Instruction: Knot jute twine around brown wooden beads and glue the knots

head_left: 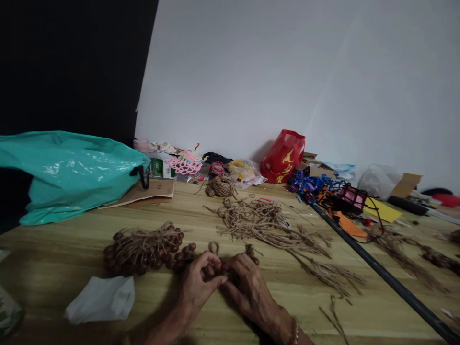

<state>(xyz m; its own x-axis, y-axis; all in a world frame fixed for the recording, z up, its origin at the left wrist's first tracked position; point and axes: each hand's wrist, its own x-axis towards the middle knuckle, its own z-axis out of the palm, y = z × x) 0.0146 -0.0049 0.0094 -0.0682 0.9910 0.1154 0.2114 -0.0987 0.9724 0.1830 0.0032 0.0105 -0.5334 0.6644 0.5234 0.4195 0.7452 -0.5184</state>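
My left hand [199, 282] and my right hand [247, 287] meet low in the middle of the view, fingers closed in a pinch. What lies between the fingertips is too small and dark to make out. A small loop of brown cord [213, 247] rises just behind my left fingers. Round brown beads [183, 256] lie against the back of my left hand, and a few more [252, 254] sit just beyond my right hand. To the left is a larger heap of brown beads with cords [143, 249].
Loose twine [251, 215] spreads beyond my hands to the right. A white tissue [102, 299] lies front left, a turquoise bag [75, 172] behind it. Along the wall stand a red bag [283, 157] and blue cords [312, 184]. A black bar [381, 268] crosses the right side.
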